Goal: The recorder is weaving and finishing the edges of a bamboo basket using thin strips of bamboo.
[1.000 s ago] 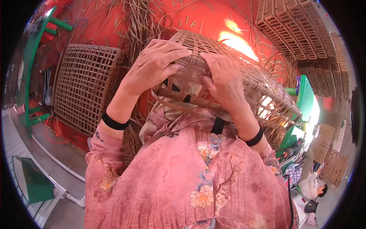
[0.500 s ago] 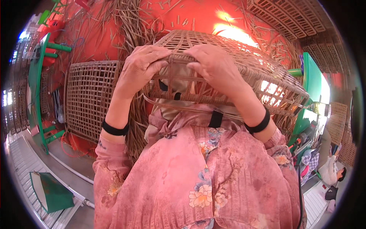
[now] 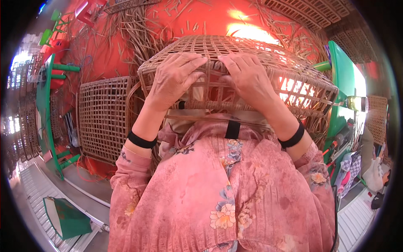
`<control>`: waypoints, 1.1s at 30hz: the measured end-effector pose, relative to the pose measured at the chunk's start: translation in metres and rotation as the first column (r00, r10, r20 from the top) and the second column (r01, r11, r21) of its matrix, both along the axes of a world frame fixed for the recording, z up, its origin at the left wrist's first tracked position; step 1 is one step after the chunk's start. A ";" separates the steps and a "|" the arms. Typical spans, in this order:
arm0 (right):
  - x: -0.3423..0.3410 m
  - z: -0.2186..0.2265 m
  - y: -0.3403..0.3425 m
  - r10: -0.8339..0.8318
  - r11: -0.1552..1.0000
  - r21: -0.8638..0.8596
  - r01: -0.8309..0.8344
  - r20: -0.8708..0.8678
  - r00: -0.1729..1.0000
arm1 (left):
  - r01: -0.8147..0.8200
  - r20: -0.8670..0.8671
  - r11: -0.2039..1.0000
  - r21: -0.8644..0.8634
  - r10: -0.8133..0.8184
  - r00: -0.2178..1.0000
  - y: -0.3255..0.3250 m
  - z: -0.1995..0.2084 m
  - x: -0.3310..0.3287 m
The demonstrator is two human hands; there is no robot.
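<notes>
A brown openwork basket, woven from flat strips, lies across my lap with its long side stretching off to the right. My left hand is closed over the near top edge, left of its middle, fingers on the outside and thumb tucked below. A short way to the right, my right hand pinches the same edge in a similar way, fingertips pointing toward the left hand. Between the two hands an open gap in the weave shows red behind it. Whether a loose strip is under the fingertips I cannot make out.
Another woven basket stands close on the left. Loose dry strips litter the red floor covering. Green tables flank me left and right. On the right table sits a glass jar. More woven pieces lie far right.
My left hand has shifted right along the edge, and the right hand slightly lower. More of the basket's left corner now shows, and the whole view has swung a little.
</notes>
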State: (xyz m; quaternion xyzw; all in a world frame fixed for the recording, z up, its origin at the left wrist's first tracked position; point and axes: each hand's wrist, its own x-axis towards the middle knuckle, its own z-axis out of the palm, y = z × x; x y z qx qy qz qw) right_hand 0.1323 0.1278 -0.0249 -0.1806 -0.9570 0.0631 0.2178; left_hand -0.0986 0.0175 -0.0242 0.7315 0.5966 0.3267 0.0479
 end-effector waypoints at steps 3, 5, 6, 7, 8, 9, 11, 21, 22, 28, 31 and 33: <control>0.001 -0.003 0.008 0.058 0.994 0.092 -0.059 0.010 0.998 | 0.039 -0.075 0.994 0.102 -0.031 0.997 0.004 -0.003 -0.002; -0.001 -0.004 0.015 0.100 0.987 0.120 -0.102 0.018 0.995 | 0.059 -0.097 0.987 0.151 -0.044 0.994 0.006 -0.004 -0.003; -0.001 -0.005 0.018 0.114 0.985 0.124 -0.119 0.042 0.993 | 0.061 -0.089 0.985 0.160 -0.047 0.995 0.007 -0.004 -0.004; -0.002 -0.006 0.021 0.133 0.986 0.106 -0.132 -0.002 0.991 | 0.066 -0.079 0.983 0.170 -0.053 0.995 0.007 -0.005 -0.004; -0.002 -0.006 0.023 0.143 0.987 0.078 -0.140 -0.029 0.989 | 0.045 -0.053 0.986 0.159 -0.037 0.998 0.008 -0.005 -0.004; -0.004 -0.006 0.025 0.157 0.987 0.052 -0.154 -0.064 0.986 | 0.028 -0.024 0.989 0.148 -0.024 0.999 0.008 -0.005 -0.004; -0.005 -0.006 0.029 0.163 0.982 -0.074 -0.171 -0.104 0.981 | -0.010 0.079 0.996 0.091 0.002 0.997 0.008 -0.006 -0.002; 0.019 0.000 0.008 -0.120 0.986 -0.129 0.105 -0.120 0.985 | -0.049 0.145 0.998 -0.024 0.052 0.988 0.007 0.002 0.007; 0.023 0.000 0.004 -0.112 0.987 -0.127 0.098 -0.106 0.988 | -0.037 0.071 0.999 0.013 0.036 0.997 0.005 0.002 0.014; 0.034 0.001 0.001 -0.091 0.992 -0.087 0.087 -0.041 0.995 | 0.030 -0.025 0.998 -0.059 -0.032 0.999 0.013 0.003 0.037; 0.033 0.002 0.006 -0.062 0.997 -0.043 0.062 -0.015 0.998 | 0.066 -0.030 0.995 -0.080 -0.069 0.997 0.019 0.006 0.034; 0.032 0.001 0.009 -0.057 0.998 -0.001 0.057 0.010 0.998 | 0.095 -0.030 0.992 -0.086 -0.098 0.995 0.022 0.007 0.031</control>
